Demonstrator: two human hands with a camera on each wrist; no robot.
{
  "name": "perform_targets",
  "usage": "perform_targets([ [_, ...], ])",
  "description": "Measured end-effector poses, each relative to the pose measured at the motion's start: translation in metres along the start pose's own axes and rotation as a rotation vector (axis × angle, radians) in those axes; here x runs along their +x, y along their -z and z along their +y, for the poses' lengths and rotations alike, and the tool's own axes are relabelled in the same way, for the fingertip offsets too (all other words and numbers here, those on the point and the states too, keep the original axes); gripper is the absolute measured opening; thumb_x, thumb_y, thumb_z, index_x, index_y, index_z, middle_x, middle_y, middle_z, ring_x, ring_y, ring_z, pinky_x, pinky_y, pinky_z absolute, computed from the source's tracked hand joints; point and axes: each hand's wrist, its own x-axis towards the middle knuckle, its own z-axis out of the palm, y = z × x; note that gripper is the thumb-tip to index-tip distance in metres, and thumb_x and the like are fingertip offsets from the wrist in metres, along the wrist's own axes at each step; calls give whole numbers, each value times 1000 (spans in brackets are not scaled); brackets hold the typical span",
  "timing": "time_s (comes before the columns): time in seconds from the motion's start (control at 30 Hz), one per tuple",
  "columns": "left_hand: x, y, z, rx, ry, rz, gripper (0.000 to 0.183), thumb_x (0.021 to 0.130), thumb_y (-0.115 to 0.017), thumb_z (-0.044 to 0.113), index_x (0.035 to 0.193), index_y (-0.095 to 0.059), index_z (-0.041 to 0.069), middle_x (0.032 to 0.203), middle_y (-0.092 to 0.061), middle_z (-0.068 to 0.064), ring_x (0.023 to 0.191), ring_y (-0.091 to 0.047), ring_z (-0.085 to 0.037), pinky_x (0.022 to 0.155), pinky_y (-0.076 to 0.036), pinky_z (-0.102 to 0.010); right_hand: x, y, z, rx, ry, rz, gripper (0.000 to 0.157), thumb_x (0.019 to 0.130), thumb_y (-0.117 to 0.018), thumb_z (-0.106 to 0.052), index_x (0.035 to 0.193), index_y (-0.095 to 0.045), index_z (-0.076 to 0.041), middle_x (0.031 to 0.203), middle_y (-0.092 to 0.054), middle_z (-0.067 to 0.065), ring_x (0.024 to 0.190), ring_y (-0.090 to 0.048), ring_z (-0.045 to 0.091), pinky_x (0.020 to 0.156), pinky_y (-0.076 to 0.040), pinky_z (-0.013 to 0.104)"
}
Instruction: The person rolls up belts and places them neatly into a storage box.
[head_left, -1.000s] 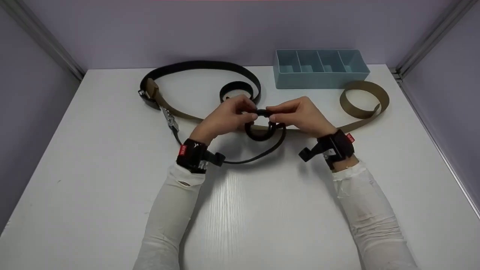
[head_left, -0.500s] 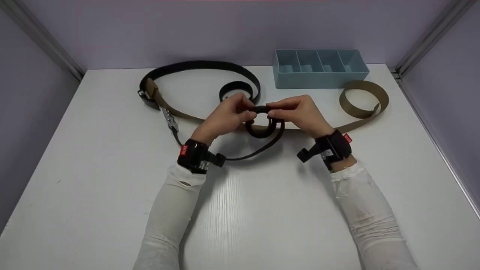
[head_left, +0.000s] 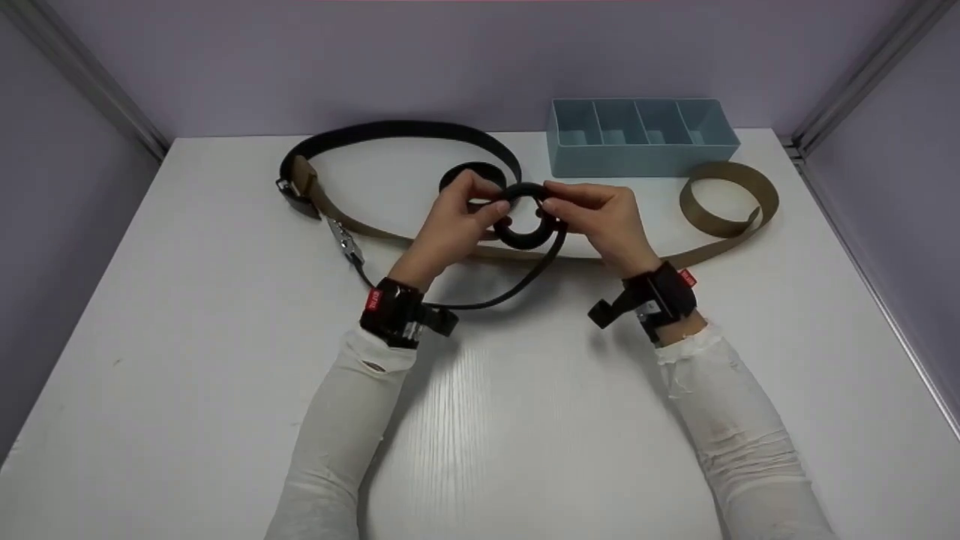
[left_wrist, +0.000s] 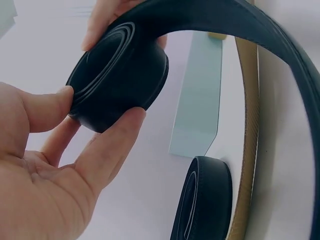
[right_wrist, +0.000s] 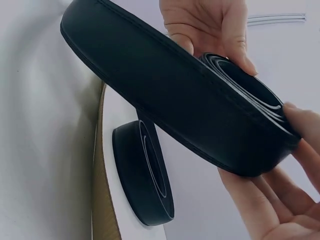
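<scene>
A black leather belt [head_left: 523, 241], partly rolled into a coil, is held up between both hands above the middle of the table. My left hand [head_left: 456, 223] pinches the coil's left side between thumb and fingers. On its other side my right hand [head_left: 606, 219] does the same. The wrist views show several layers wound in the coil [left_wrist: 125, 82], with fingers along its edges. From the coil's right side a free strap [right_wrist: 150, 75] loops down and left, passing behind my left wrist. It ends at a silver buckle [head_left: 343, 241] on the table.
A second black belt [head_left: 405, 129] lies behind, its end coiled. A tan webbing belt [head_left: 705, 217] stretches across the table behind the hands, coiled at the right. At the back right stands a blue-grey divided box [head_left: 637, 160]. Purple-grey panels enclose the table.
Both hands have lifted the coil a little higher and farther from me. The hanging strap has risen with it, and the buckle has shifted slightly. The other belts and the box stay put.
</scene>
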Motion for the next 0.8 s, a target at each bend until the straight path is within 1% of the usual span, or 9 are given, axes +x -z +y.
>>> perform_targets([
  [0.13,0,3,1,29,7,-31,21,104,-66,10,121,-57,4,123,-62,-12,103,-69,-26,84,-62,-36,0,1,-2,3,-19,-12,35,92,-80,-7,124,-73,5,110,-77,16,94,-77,22,83,-62,35],
  [0.27,0,7,1,104,-11,-111,26,102,-69,13,126,-60,6,123,-66,-10,106,-67,-24,85,-59,-35,0,5,-5,-26,-62,-68,37,92,-81,-8,124,-71,9,109,-78,16,93,-77,21,82,-62,34],
  [0.33,0,9,1,153,-11,-156,28,101,-70,15,126,-62,7,122,-68,-10,107,-67,-22,87,-57,-34,0,6,-7,-78,-84,-109,37,92,-82,-11,123,-72,6,109,-78,15,94,-76,19,81,-62,32],
  [0.4,-1,11,1,201,-1,-199,27,100,-71,16,125,-63,8,121,-69,-9,107,-67,-20,90,-54,-33,0,8,-8,-153,-108,-158,35,92,-82,-15,122,-75,1,109,-78,13,93,-76,18,80,-61,29],
  [0.5,-2,12,0,244,29,-253,25,100,-72,18,122,-65,9,122,-70,-8,106,-69,-19,91,-54,-34,0,10,-9,-273,-135,-222,33,92,-84,-20,120,-78,-6,107,-79,9,89,-74,15,76,-60,26],
  [0.57,-2,12,0,254,37,-275,23,100,-72,17,121,-65,9,122,-70,-8,104,-70,-19,91,-54,-34,0,10,-9,-321,-145,-240,31,91,-85,-23,119,-80,-10,104,-79,8,86,-72,14,75,-59,25],
  [0.67,-1,11,-1,254,26,-261,22,100,-72,15,120,-66,8,121,-70,-8,105,-70,-19,92,-54,-35,-1,8,-9,-316,-148,-225,30,90,-85,-23,118,-80,-11,105,-79,7,84,-71,13,73,-59,25],
  [0.73,0,10,-1,229,25,-235,21,100,-71,14,120,-66,7,120,-71,-9,104,-70,-20,92,-56,-37,-1,8,-7,-280,-128,-208,31,91,-84,-21,119,-79,-9,106,-79,9,87,-73,15,74,-59,26],
  [0.8,0,8,-1,209,19,-200,20,101,-71,13,119,-65,7,118,-71,-8,104,-68,-19,92,-55,-37,-1,6,-6,-230,-103,-185,32,92,-83,-19,121,-78,-5,108,-79,11,90,-74,16,77,-60,26],
])
